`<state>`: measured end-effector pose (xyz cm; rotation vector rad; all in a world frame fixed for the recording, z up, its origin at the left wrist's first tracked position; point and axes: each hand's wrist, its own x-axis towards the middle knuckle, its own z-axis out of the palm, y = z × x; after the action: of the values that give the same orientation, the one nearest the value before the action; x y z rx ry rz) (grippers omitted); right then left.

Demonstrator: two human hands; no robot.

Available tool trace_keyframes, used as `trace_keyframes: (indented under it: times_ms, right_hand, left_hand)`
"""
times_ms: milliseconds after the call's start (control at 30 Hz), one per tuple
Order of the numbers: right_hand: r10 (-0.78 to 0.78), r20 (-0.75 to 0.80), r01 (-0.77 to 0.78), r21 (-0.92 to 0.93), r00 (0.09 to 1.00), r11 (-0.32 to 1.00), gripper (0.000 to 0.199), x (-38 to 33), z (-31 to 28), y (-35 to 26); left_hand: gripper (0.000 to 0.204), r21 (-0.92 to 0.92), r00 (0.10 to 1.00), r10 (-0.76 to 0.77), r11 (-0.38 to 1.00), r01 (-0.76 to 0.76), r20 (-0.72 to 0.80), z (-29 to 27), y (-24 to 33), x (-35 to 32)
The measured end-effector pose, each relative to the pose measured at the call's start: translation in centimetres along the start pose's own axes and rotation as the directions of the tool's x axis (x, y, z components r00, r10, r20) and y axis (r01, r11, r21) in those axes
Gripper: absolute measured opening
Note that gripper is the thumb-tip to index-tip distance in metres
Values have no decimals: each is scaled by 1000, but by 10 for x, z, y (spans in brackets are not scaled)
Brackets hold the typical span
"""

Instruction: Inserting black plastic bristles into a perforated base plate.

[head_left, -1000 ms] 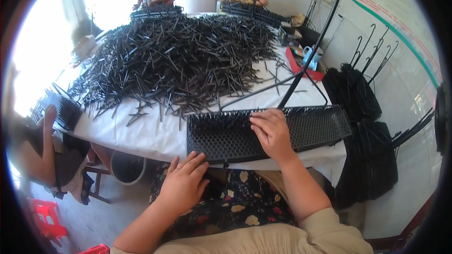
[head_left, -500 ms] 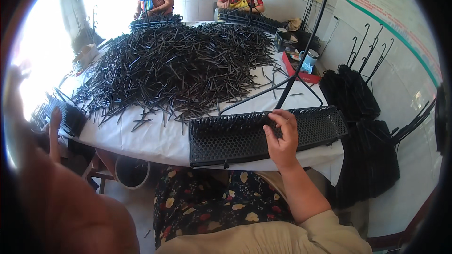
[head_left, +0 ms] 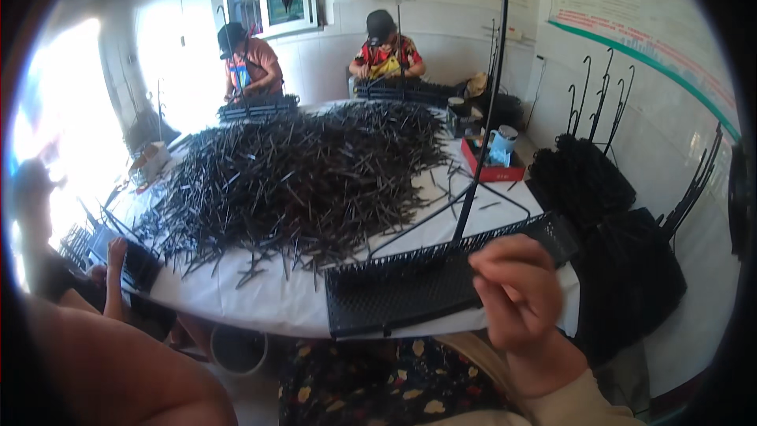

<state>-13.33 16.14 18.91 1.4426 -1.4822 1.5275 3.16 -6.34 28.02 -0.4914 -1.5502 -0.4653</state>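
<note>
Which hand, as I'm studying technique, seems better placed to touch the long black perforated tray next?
Probably the right hand, raised in front of the long black perforated tray, overlapping it in view. The left hand is out of the picture; only the bare left arm shows.

From where I watch, the perforated rack (head_left: 410, 296) lies along the near edge of the table (head_left: 268, 304), its hooked rod (head_left: 486, 134) rising from the rear. My right hand (head_left: 520, 292) is in front of the rack's right part. Beyond and left of the rack, a heap of thin strips (head_left: 292, 181) covers the table's middle. Right of that heap, I see a mug (head_left: 502, 144) in a shallow box (head_left: 503, 176). Behind it, two co-workers (head_left: 390, 55) sit side by side. Rack bundles (head_left: 639, 268) stand right of the table.
</note>
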Motion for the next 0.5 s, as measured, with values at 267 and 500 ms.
trace_keyframes:
  times_ms: [267,500]
  right_hand:
    - [-190,7,182,246,982,952,18,6,-7,-47]
    - [-206,136,127,440,969,889,16,10,-57,-48]
  left_hand:
    - [25,-219,987,81,969,-110,-138,41,-14,26]
    - [23,-349,982,60,929,-122,-182,68,-9,27]
